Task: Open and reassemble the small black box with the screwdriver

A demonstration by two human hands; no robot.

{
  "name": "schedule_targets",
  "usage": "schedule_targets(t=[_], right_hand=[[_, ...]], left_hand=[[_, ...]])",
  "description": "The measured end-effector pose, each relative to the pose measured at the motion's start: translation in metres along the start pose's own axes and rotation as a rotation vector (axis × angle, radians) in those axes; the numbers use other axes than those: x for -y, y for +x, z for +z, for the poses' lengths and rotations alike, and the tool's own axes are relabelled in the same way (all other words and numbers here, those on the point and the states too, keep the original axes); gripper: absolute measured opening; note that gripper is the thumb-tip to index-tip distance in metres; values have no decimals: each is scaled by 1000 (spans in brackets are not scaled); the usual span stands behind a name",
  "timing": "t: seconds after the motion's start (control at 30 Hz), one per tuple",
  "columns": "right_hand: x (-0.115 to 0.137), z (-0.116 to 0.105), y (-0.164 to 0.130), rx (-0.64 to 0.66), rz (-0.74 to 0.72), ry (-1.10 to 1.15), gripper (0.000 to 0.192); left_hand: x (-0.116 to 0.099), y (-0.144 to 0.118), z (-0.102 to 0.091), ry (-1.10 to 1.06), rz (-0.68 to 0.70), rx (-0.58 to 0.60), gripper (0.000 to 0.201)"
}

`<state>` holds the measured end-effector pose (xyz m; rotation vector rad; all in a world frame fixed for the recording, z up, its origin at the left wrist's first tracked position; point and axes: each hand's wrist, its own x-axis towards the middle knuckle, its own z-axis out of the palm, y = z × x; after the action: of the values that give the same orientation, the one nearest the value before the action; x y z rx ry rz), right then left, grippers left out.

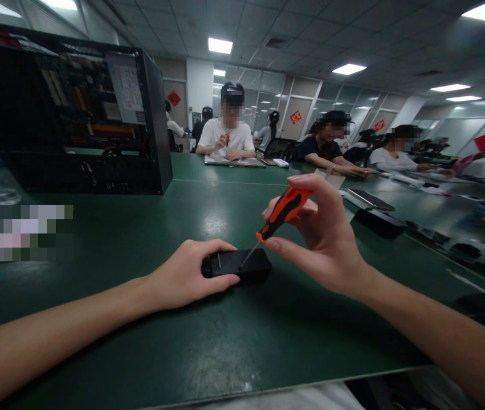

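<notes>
My left hand (191, 270) is closed round the left end of a small black box-shaped device (255, 267), which lies on the green table. Between the fingers and thumb of my right hand (327, 233) is a screwdriver (285, 213) with an orange and black handle. It slants down to the left, and its thin metal shaft meets the upper face of the device near my left thumb. Whether the tip sits in a screw is too small to tell. My left palm hides the device's near-left end.
An open black computer case (152, 125) stands at the back left. To the right lie a black box (379, 222), a flat dark device (368, 199) and several small black parts (467, 249). Across the green table (139, 222) sits a person in white (225, 136), with others farther right.
</notes>
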<state>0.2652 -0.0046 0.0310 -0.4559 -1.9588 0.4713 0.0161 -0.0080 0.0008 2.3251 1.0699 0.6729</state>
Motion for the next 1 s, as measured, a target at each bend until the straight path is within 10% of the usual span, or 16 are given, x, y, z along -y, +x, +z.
schedule_targets(t=[1.0], right_hand=[[0, -3, 10, 17, 135, 151, 38]], left_hand=[[-1, 0, -2, 2, -16, 5, 41]])
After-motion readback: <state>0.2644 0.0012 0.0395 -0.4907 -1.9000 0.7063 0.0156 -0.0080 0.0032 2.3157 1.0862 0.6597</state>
